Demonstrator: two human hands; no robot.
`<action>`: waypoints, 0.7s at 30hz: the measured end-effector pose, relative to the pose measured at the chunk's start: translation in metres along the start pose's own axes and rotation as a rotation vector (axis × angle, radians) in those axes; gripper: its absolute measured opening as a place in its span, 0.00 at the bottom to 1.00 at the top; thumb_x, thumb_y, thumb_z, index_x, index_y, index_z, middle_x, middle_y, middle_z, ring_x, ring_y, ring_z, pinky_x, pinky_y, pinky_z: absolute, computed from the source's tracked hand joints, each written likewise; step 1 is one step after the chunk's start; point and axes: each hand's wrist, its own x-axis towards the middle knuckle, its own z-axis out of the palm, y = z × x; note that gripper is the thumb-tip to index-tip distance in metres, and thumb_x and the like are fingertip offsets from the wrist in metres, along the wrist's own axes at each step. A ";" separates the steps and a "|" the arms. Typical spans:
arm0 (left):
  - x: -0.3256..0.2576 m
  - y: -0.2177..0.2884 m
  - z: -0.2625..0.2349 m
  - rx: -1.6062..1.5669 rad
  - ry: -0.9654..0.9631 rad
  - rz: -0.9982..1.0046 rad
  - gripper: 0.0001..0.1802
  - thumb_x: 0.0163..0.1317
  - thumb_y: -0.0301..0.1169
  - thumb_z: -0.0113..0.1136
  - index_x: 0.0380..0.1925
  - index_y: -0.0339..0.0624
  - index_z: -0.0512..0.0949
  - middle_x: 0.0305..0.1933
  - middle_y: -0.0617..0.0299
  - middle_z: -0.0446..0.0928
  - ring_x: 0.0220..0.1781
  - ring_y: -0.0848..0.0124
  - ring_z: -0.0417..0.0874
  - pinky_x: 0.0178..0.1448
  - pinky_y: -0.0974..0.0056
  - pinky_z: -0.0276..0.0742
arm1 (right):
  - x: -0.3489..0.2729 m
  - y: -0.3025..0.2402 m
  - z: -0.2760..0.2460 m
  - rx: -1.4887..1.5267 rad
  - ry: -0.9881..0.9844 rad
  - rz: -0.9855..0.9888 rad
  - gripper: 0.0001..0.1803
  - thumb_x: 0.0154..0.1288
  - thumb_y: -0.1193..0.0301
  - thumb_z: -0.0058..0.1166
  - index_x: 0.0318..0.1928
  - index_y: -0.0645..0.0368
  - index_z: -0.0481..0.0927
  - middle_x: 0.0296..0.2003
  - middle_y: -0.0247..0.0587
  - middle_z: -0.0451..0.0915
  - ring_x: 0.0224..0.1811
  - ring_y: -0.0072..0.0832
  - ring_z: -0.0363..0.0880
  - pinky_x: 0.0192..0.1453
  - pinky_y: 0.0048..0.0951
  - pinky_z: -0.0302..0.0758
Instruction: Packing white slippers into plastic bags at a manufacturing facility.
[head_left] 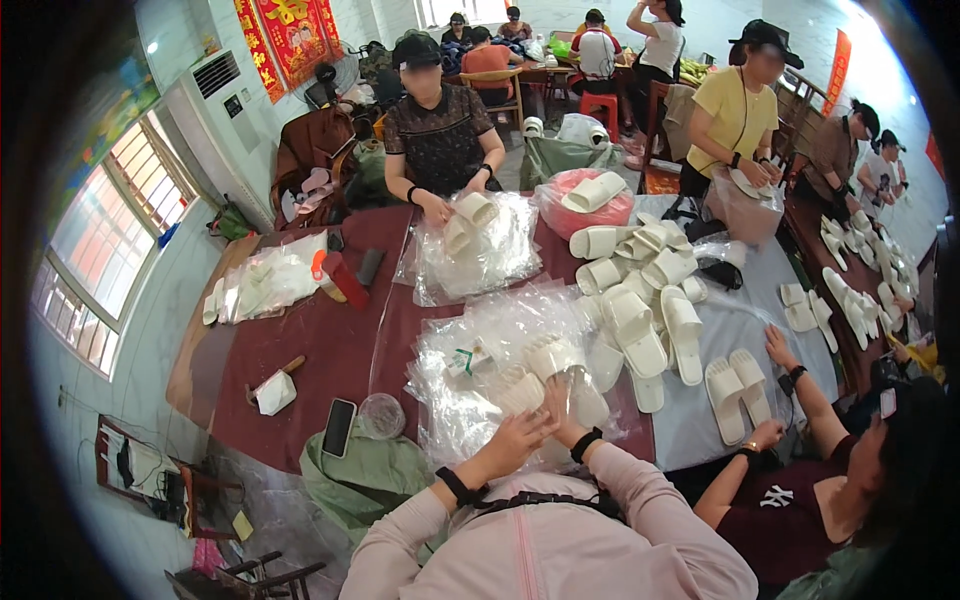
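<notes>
A pair of cream slippers [519,392] lies in front of me on a spread pile of clear plastic bags [455,350], partly under clear film. My left hand [515,442] is at their near end, its fingers bent inward; whatever they pinch is hidden. Close beside it, my right hand [562,412] reaches over the slippers' near edge, fingers stretched forward along the film. To the right of the bags rises a heap of loose cream slippers [630,325].
Across the table a person [440,140] handles slippers over another bag stack [480,260]. At right, a co-worker's hand [780,347] rests near a slipper pair [737,392]. A phone [339,428], clear tub [382,416], hammer [290,366] and green sack [365,480] are left.
</notes>
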 end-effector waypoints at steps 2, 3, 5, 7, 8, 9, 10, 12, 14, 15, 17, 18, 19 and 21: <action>0.004 0.005 -0.005 -0.012 0.000 0.033 0.23 0.58 0.32 0.51 0.56 0.55 0.67 0.60 0.55 0.64 0.57 0.47 0.66 0.58 0.50 0.62 | 0.006 -0.001 -0.004 0.039 0.047 0.048 0.21 0.51 0.65 0.52 0.42 0.66 0.68 0.39 0.55 0.69 0.39 0.51 0.69 0.42 0.43 0.68; 0.007 0.010 -0.009 -0.005 0.017 0.076 0.24 0.58 0.32 0.51 0.56 0.55 0.67 0.60 0.56 0.65 0.57 0.47 0.66 0.58 0.50 0.61 | 0.008 -0.001 -0.007 0.057 0.070 0.074 0.21 0.51 0.64 0.52 0.42 0.66 0.68 0.39 0.55 0.69 0.39 0.52 0.69 0.42 0.43 0.68; 0.013 0.020 -0.021 0.065 0.033 0.174 0.27 0.56 0.32 0.53 0.58 0.58 0.65 0.59 0.55 0.65 0.58 0.49 0.65 0.60 0.49 0.60 | 0.012 -0.001 -0.015 0.089 0.119 0.126 0.21 0.52 0.64 0.51 0.42 0.66 0.68 0.39 0.55 0.69 0.40 0.52 0.69 0.42 0.43 0.68; 0.020 0.034 -0.031 0.157 0.102 0.148 0.28 0.56 0.31 0.52 0.59 0.57 0.63 0.60 0.55 0.63 0.58 0.49 0.65 0.60 0.47 0.59 | 0.011 0.002 -0.024 0.117 0.164 0.184 0.22 0.52 0.63 0.51 0.42 0.67 0.68 0.39 0.56 0.69 0.40 0.53 0.69 0.42 0.44 0.67; 0.022 0.036 -0.034 0.257 0.168 0.117 0.29 0.56 0.31 0.52 0.60 0.57 0.62 0.61 0.54 0.62 0.59 0.48 0.64 0.60 0.46 0.59 | 0.011 0.002 -0.028 0.134 0.186 0.209 0.22 0.52 0.63 0.51 0.42 0.67 0.67 0.39 0.56 0.69 0.40 0.53 0.68 0.43 0.44 0.67; 0.023 0.035 -0.033 0.256 0.171 0.117 0.29 0.56 0.31 0.52 0.60 0.57 0.62 0.61 0.54 0.62 0.59 0.48 0.64 0.60 0.46 0.59 | 0.011 0.001 -0.031 0.151 0.209 0.236 0.22 0.53 0.62 0.51 0.42 0.67 0.67 0.39 0.56 0.69 0.40 0.53 0.68 0.43 0.44 0.67; 0.024 0.032 -0.032 0.405 0.296 -0.086 0.31 0.57 0.31 0.51 0.62 0.55 0.58 0.58 0.50 0.65 0.56 0.48 0.66 0.58 0.48 0.60 | 0.011 0.001 -0.035 0.167 0.233 0.262 0.22 0.53 0.62 0.51 0.42 0.67 0.67 0.39 0.56 0.69 0.40 0.54 0.68 0.43 0.44 0.67; 0.026 0.020 -0.029 0.550 0.425 -0.284 0.33 0.57 0.32 0.51 0.64 0.53 0.54 0.54 0.46 0.67 0.54 0.48 0.68 0.57 0.49 0.62 | 0.012 -0.001 -0.043 0.200 0.289 0.315 0.23 0.54 0.61 0.51 0.42 0.68 0.67 0.40 0.57 0.69 0.40 0.54 0.68 0.43 0.45 0.67; 0.029 0.006 -0.024 -0.241 0.266 -0.447 0.33 0.58 0.29 0.48 0.64 0.49 0.51 0.46 0.41 0.72 0.42 0.48 0.74 0.45 0.50 0.69 | 0.014 -0.002 -0.050 0.215 0.331 0.337 0.23 0.54 0.61 0.51 0.43 0.68 0.67 0.40 0.57 0.69 0.41 0.55 0.68 0.43 0.45 0.66; 0.027 0.007 -0.022 -0.197 0.247 -0.408 0.36 0.57 0.28 0.48 0.65 0.50 0.46 0.34 0.40 0.74 0.30 0.46 0.75 0.34 0.51 0.70 | 0.012 -0.001 -0.051 0.255 0.350 0.211 0.24 0.55 0.59 0.50 0.43 0.68 0.66 0.40 0.58 0.68 0.41 0.56 0.67 0.44 0.46 0.65; 0.026 0.013 -0.019 -0.229 0.168 -0.414 0.38 0.57 0.26 0.47 0.66 0.51 0.43 0.32 0.41 0.75 0.29 0.45 0.75 0.33 0.50 0.70 | 0.002 0.013 -0.038 0.279 0.401 0.231 0.24 0.57 0.59 0.49 0.44 0.68 0.66 0.41 0.61 0.68 0.43 0.56 0.65 0.47 0.45 0.63; 0.024 0.013 -0.017 -0.258 0.089 -0.447 0.39 0.56 0.25 0.45 0.66 0.52 0.41 0.30 0.41 0.75 0.28 0.45 0.76 0.31 0.50 0.70 | 0.004 0.013 -0.038 0.277 0.409 0.224 0.24 0.57 0.59 0.49 0.44 0.68 0.66 0.41 0.61 0.68 0.43 0.56 0.65 0.47 0.45 0.63; 0.021 0.011 -0.016 -0.255 0.095 -0.437 0.39 0.56 0.25 0.45 0.66 0.52 0.41 0.30 0.41 0.75 0.28 0.45 0.76 0.31 0.50 0.70 | 0.006 0.013 -0.040 0.348 0.392 0.263 0.22 0.57 0.61 0.48 0.44 0.68 0.66 0.40 0.61 0.68 0.44 0.55 0.65 0.48 0.45 0.63; 0.013 0.010 -0.013 -0.355 -0.104 -0.423 0.40 0.56 0.23 0.43 0.66 0.54 0.39 0.29 0.42 0.76 0.29 0.46 0.76 0.33 0.50 0.71 | 0.006 0.025 -0.036 0.373 0.437 0.280 0.19 0.57 0.65 0.49 0.43 0.67 0.66 0.40 0.61 0.67 0.45 0.53 0.65 0.48 0.46 0.62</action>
